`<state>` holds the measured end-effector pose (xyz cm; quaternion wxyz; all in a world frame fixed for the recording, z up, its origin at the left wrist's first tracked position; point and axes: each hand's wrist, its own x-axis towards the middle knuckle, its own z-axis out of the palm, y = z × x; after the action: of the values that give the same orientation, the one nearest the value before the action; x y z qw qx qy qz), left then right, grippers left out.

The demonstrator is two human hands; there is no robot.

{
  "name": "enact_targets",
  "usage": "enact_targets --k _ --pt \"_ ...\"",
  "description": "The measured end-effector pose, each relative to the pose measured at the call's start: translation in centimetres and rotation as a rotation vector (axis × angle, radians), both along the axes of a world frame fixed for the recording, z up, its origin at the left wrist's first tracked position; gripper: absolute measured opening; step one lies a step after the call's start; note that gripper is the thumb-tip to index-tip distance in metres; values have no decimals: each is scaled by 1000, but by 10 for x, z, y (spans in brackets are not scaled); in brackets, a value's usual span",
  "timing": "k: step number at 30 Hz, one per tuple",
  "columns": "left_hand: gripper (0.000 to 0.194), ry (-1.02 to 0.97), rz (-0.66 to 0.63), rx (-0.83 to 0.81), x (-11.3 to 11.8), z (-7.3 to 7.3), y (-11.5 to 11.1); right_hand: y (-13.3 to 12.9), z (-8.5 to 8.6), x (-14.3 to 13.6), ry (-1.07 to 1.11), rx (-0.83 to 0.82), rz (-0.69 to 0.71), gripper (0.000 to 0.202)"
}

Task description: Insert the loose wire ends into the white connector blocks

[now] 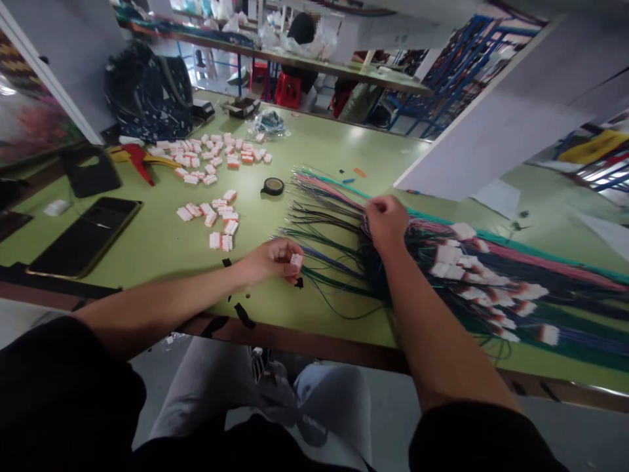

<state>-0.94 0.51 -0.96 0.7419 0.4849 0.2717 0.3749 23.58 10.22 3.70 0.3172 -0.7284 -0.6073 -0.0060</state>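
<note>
1. At my far left, a dark phone (86, 237) lies flat on the green table (152, 239), near its front edge.
2. Beyond it sits a red-and-yellow tool (140, 162), with a dark patterned bag (147, 95) standing behind.
3. Next comes a loose pile of white-and-orange connectors (190, 159), spread over the far part of the table; a smaller cluster (210, 216) lies nearer to me.
4. A roll of black tape (273, 187) rests flat, just right of the pile.
5. My left hand (279, 257) is closed, thumb and fingers gripping one small white connector (296, 260) just in front of the wire ends.
6. The wires (339, 265), green, blue, black and pink, fan out with their loose ends towards my left.
7. My right hand (387, 221) is over the bundle, fingers bent; I cannot tell whether they pinch any wire.
8. Right of that wrist, a heap of fitted connectors (449, 259) lies on top of the wires, which run on to the right.
</note>
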Motion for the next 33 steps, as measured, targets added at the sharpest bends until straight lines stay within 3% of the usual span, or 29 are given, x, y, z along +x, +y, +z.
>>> enact_targets --k 2,5,10,19,21,26,28,33 --pt "38 0 -5 -8 0 0 1 -6 -1 -13 -296 -208 171 23" --pt "41 3 -1 -21 1 1 1 -9 -3 -32 -590 -437 215 28" --pt "37 20 3 -40 0 3 -1 -8 -6 -37 -681 -419 185 31" --pt "36 24 8 -33 0 2 0 -12 -2 -20 -285 -184 68 25" --pt "37 16 24 -44 0 3 -1 -14 -2 -18 -214 -127 194 24" --pt "34 0 107 -88 0 7 -5 -32 0 -26 148 -124 701 20" --pt "33 7 126 -93 0 10 -4 -43 0 -29 231 -141 790 20" --pt "30 24 120 -94 9 16 4 -61 -2 -33 337 -124 841 19"
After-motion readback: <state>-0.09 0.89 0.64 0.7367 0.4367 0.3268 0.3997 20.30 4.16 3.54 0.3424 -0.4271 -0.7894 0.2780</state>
